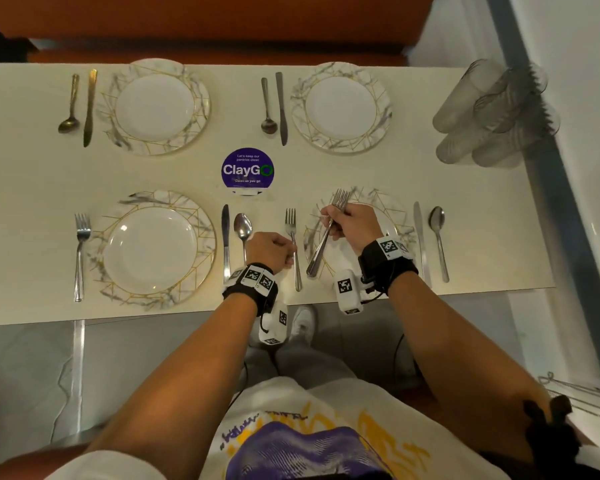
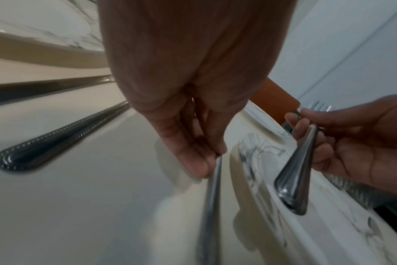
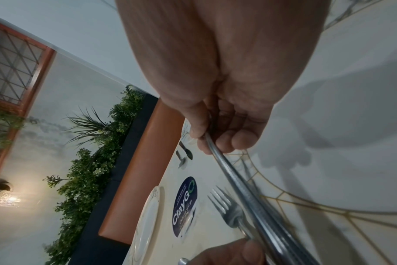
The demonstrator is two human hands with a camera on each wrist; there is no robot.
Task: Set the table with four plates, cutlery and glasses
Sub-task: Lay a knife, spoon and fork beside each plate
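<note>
Four gold-veined plates lie on the table: far left (image 1: 156,107), far right (image 1: 340,107), near left (image 1: 153,247) and near right (image 1: 394,206). My left hand (image 1: 289,253) pinches the handle of a fork (image 1: 293,244) that lies flat just left of the near right plate; the left wrist view shows its fingertips (image 2: 204,161) on the fork handle (image 2: 212,197). My right hand (image 1: 329,220) grips at least two forks (image 1: 326,233) together, tilted above the near right plate. In the right wrist view those handles (image 3: 249,197) run down past the lying fork (image 3: 227,209).
Several clear glasses (image 1: 492,112) crowd the table's far right end by the wall. Knives and spoons flank the plates, such as a knife (image 1: 226,244) and spoon (image 1: 243,230) beside my left hand. A purple ClayGo sticker (image 1: 247,168) marks the centre. The table's near edge (image 1: 326,299) runs under my wrists.
</note>
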